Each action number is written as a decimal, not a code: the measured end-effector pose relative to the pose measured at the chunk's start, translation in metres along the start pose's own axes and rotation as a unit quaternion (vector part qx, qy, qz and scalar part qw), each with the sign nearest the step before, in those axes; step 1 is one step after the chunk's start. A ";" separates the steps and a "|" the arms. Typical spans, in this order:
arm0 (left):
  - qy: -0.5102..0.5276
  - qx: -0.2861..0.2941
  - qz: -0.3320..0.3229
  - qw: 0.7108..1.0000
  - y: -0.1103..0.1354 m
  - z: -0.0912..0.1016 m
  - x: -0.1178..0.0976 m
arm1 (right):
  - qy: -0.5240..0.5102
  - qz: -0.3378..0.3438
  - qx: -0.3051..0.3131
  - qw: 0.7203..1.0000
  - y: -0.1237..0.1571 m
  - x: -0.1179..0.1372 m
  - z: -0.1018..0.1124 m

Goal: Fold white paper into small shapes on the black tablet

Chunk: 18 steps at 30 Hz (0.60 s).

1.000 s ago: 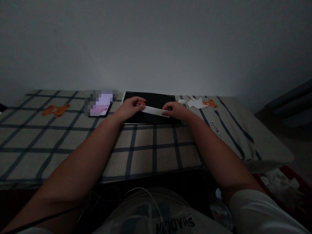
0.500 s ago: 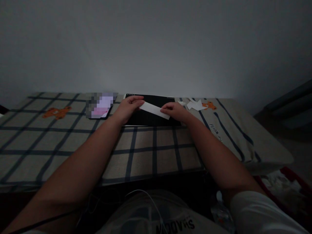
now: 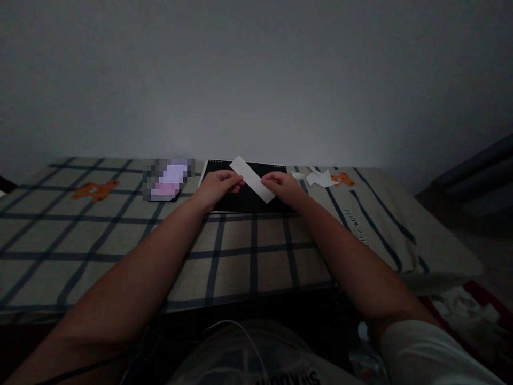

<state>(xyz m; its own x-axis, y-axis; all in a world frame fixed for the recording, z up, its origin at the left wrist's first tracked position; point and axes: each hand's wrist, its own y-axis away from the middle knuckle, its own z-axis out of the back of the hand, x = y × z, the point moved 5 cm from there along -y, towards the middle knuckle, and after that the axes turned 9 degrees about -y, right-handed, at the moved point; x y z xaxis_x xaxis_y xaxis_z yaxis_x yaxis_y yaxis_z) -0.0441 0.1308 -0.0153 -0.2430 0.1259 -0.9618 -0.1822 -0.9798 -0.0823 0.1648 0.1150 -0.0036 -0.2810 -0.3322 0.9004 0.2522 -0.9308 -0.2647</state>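
A white paper strip [image 3: 251, 178] slants between my two hands, over a flat black pad [image 3: 236, 202] on the table. Closed in a pinch, my left hand [image 3: 222, 187] touches the strip's left edge with thumb and fingertips. My right hand [image 3: 282, 187] pinches the strip on its right edge, near the lower end. The strip's upper end sticks out beyond my left fingers. Just right of the pad lie white paper pieces [image 3: 320, 178], some of them folded or overlapping.
A phone-like device [image 3: 170, 182], partly blurred out, lies left of the pad. The checked tablecloth [image 3: 236, 235] with bear prints covers the table, which stands against a grey wall [image 3: 256, 80]. Below at the right are a clear plastic bottle [image 3: 366, 358] and a red container [image 3: 487, 299] with white scraps.
The paper strip has turned to a steeper slant. My left hand has moved from its upper left end down to its left edge. My right hand has stayed near the lower end.
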 end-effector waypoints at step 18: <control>0.104 0.132 0.007 0.986 0.016 -0.026 -0.010 | -0.073 -0.007 0.052 0.996 0.003 0.000 -0.013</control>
<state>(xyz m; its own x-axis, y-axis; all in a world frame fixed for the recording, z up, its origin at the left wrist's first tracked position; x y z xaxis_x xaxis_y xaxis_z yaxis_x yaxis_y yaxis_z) -0.0201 0.1095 -0.0136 -0.0526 0.0511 -0.9973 -0.4291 -0.9030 -0.0236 0.1531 0.1101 -0.0086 -0.1489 -0.2858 0.9467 0.3454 -0.9121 -0.2210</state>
